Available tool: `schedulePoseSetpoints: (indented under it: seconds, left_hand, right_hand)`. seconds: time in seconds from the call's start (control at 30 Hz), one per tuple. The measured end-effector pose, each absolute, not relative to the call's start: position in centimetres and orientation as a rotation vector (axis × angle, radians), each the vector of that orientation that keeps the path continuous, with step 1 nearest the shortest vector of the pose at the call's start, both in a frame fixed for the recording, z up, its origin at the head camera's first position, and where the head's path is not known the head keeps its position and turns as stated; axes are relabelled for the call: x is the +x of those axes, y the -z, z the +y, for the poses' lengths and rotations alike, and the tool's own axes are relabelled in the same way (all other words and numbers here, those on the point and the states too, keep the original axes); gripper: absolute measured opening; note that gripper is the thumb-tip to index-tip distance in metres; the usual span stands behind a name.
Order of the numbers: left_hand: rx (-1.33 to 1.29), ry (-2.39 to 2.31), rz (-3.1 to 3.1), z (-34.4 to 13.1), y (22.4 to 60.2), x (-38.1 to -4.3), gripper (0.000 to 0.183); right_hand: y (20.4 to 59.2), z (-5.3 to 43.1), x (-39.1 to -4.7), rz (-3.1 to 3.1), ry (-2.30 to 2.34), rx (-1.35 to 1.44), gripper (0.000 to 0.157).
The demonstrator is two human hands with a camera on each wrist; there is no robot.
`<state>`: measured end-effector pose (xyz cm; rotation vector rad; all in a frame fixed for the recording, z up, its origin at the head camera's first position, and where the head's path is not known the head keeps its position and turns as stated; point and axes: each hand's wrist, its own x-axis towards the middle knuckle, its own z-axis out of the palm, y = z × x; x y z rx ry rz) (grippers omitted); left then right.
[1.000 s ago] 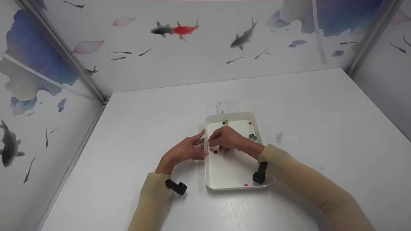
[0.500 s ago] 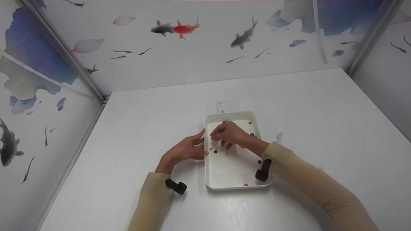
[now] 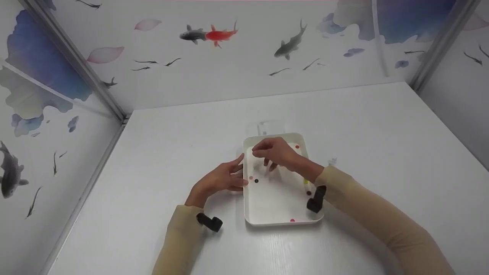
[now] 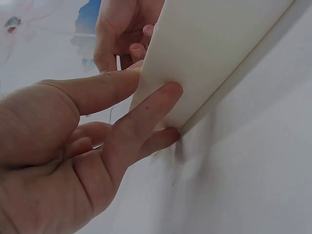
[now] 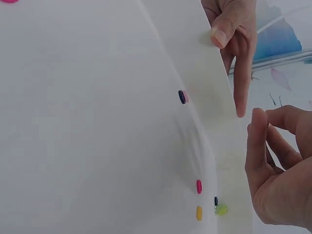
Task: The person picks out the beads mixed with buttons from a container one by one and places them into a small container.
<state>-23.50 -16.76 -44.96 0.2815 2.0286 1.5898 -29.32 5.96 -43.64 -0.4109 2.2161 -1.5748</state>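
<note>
A white rectangular tray [image 3: 280,206] holds small, flat, button-like discs. My left hand [image 3: 219,177] is at its left wall, straight fingers against the outside and a tip right at the rim; the left wrist view shows these fingers [image 4: 165,95] on the wall. Over the tray's far left part is my right hand [image 3: 275,152], thumb and index tips together in the right wrist view, and I cannot tell whether they pinch something small. A black disc [image 3: 256,181] and a pinkish disc [image 3: 251,177] lie side by side near the left wall.
Inside the tray are a red disc [image 3: 297,147], a pink disc [image 3: 292,220], a dark disc [image 3: 309,193] and a green piece [image 5: 221,209]. Behind it stands a clear container [image 3: 271,127]; a small clear item [image 3: 332,161] lies to the right. Fish-patterned panels [image 3: 244,76] enclose the table.
My right hand has moved away from the left-wall discs towards the tray's far end, slightly right, uncovering the pinkish disc and the dark disc by the wrist. The left hand has stayed put.
</note>
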Motion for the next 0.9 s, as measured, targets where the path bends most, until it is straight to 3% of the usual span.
schedulePoseSetpoints:
  seconds: [0.9]
  left_hand:
    - [0.237, -1.499, 2.115, -16.7, 45.1, -23.7, 0.094]
  right_hand:
    - [41.3, 7.4, -32.3, 2.366, 1.658, -0.381, 0.033]
